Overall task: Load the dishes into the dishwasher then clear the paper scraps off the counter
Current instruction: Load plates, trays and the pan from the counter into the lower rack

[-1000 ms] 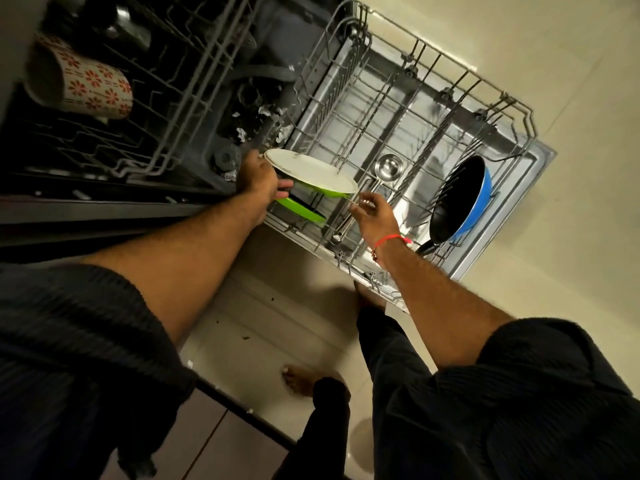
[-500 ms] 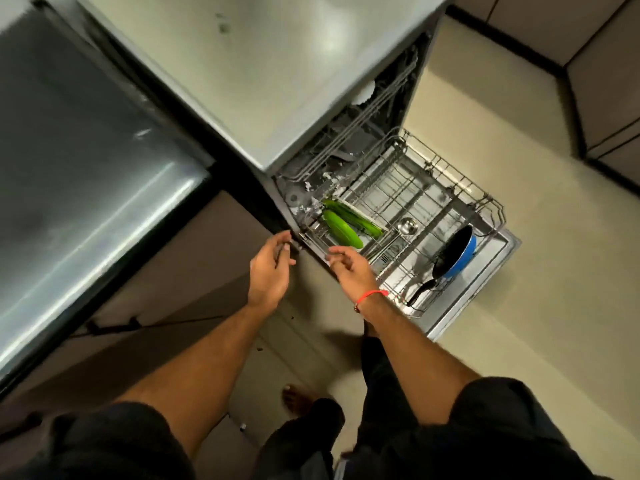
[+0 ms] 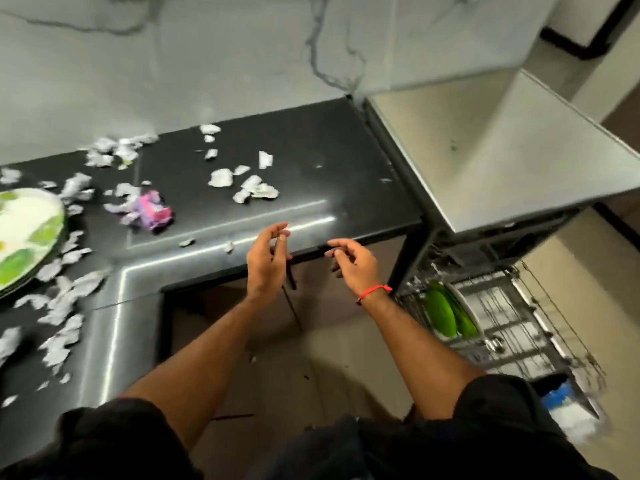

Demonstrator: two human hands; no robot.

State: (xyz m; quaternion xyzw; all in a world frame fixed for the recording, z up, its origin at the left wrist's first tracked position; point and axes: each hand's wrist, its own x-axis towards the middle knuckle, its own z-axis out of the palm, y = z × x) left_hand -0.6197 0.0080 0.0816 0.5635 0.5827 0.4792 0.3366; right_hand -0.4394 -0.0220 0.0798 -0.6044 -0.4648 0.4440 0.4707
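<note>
My left hand [image 3: 268,261] and my right hand [image 3: 353,265] hover empty in front of the black counter's [image 3: 329,161] front edge, fingers loosely curled. White paper scraps [image 3: 251,185] lie scattered over the counter, denser toward the left. A stack of green-and-white plates [image 3: 24,237] sits at the far left of the counter. At lower right the dishwasher's lower rack [image 3: 502,327] is pulled out, with green plates [image 3: 446,313] standing in it and a blue pan [image 3: 557,396] near its front.
A pink and purple wrapper [image 3: 152,209] lies among the scraps. The dishwasher's pale top [image 3: 502,161] adjoins the counter on the right. A marbled wall [image 3: 207,57] rises behind. Beige floor and a cabinet front lie below my hands.
I have stood up from the rack, and the view has swung up and left to the counter. Both hands let go of the green plates, now in the rack, and rose to counter height.
</note>
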